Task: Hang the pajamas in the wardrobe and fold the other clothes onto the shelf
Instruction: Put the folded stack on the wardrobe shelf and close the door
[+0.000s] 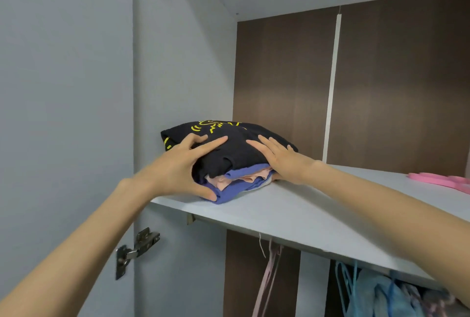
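Observation:
A stack of folded clothes lies on the grey wardrobe shelf (292, 209) near its left end. On top is a black garment with yellow print (229, 138); under it lie a purple-blue piece (229, 193) and a pale pink piece (244, 176). My left hand (183, 166) holds the stack's left front corner, fingers over the black top and thumb under the purple layer. My right hand (282, 157) rests flat on the stack's right side with straight fingers. Below the shelf hang light blue clothes (376, 291) on hangers.
The grey wardrobe side panel (178, 62) stands just left of the stack, with the open door and its hinge (137, 248) further left. A pink hanger (442, 180) lies on the shelf at the right. A pink hanger (267, 278) hangs underneath.

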### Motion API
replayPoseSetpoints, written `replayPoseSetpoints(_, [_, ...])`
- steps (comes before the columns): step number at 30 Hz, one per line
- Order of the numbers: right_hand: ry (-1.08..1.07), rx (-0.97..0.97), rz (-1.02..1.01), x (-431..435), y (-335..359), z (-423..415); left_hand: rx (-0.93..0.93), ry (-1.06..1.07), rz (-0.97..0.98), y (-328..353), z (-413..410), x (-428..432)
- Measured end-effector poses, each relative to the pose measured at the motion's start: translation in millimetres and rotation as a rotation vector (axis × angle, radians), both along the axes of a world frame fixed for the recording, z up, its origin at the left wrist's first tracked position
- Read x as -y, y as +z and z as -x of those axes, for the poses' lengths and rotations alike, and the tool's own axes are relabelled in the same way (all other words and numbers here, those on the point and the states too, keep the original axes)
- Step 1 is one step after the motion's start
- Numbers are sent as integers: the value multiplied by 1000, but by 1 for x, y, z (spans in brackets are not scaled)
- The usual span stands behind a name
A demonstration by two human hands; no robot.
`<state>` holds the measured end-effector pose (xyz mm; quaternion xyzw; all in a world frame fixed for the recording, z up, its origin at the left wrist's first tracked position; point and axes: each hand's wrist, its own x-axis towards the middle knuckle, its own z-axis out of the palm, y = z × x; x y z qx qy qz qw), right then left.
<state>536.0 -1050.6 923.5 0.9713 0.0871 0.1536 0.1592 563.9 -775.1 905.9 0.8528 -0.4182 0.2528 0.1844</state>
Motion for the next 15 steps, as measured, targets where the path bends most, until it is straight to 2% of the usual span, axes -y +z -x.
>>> replayPoseSetpoints(5, [65, -12, -139, 22, -3, -37, 386, 282, -153, -2, -15, 21])
replayPoseSetpoints(10, [22, 19, -141, 30, -6, -74, 260, 372, -119, -7, -34, 49])
replayPoseSetpoints(15, [5, 39, -114, 28, -5, -97, 225, 401, -46, -12, -53, 53])
